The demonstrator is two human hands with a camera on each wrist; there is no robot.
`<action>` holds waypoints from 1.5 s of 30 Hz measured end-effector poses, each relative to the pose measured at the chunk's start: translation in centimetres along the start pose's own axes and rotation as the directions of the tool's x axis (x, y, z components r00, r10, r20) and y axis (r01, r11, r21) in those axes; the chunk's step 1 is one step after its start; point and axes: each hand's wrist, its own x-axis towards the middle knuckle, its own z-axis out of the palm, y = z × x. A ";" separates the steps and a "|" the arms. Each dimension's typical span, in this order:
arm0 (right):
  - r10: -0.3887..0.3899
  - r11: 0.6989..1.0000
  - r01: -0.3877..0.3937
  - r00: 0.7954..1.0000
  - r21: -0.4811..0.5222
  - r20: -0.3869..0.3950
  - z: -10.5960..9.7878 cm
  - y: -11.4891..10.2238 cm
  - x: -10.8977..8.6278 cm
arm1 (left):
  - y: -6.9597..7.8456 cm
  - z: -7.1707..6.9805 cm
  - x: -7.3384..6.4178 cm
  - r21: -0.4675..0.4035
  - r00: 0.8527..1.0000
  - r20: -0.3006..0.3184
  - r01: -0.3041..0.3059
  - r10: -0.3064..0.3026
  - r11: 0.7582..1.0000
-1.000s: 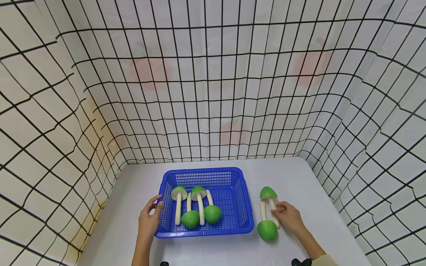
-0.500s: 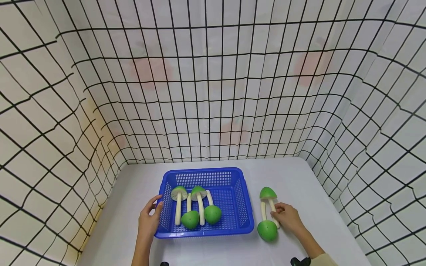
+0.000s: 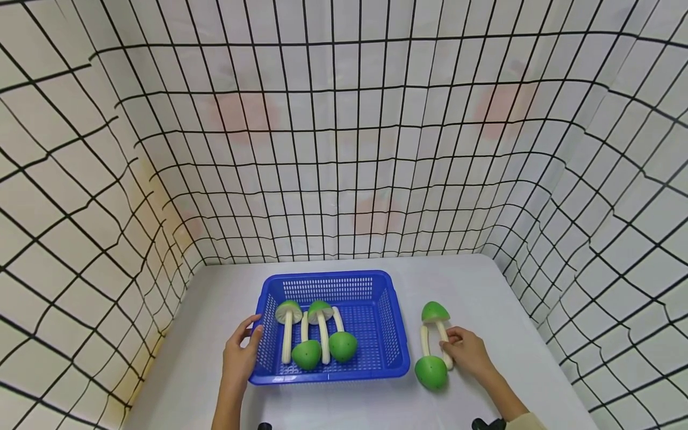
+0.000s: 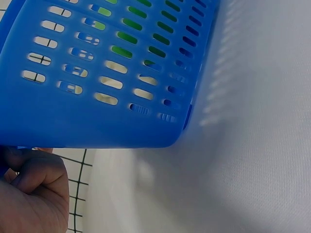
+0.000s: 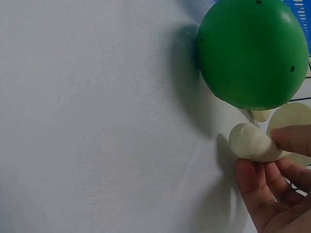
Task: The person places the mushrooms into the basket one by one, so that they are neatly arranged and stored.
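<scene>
My left hand (image 3: 240, 353) grips the left rim of a blue plastic basket (image 3: 328, 378); in the left wrist view the curled fingers (image 4: 46, 174) are at the basket's edge, partly cut off. Right of the basket, my right hand (image 3: 467, 353) pinches the pale stem of a toy mushroom (image 3: 434, 311), whose green cap points away from me. The right wrist view shows thumb and fingers on that stem (image 5: 250, 143) near its rounded end. Close beside it lies another green-capped mushroom (image 3: 432, 372), its cap towards me.
Inside the basket several similar mushrooms (image 3: 307, 355) lie side by side, caps facing alternate ways. The white table surface (image 3: 484, 286) is enclosed at the back and sides by black grid mesh (image 3: 344, 161) over pale cloth.
The mushroom in my right hand has shifted very slightly to the right, apart from the one beside it. My left hand and the basket stay in place.
</scene>
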 end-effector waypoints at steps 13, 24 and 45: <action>-0.034 0.993 0.034 0.999 0.116 -0.007 -1.5 -1.8 0.0 | 0.1 -0.2 0.0 -0.011 1.000 0.013 0.005 -0.005 1.000; -0.078 0.983 0.076 0.997 0.168 0.007 -2.1 -4.2 0.1 | 0.2 -0.2 0.0 -0.011 1.000 0.016 0.012 -0.012 1.000; -0.098 0.961 0.096 0.995 0.258 -0.006 -1.2 -9.6 0.2 | 0.2 -0.1 -0.1 -0.001 0.999 -0.013 -0.029 0.029 1.000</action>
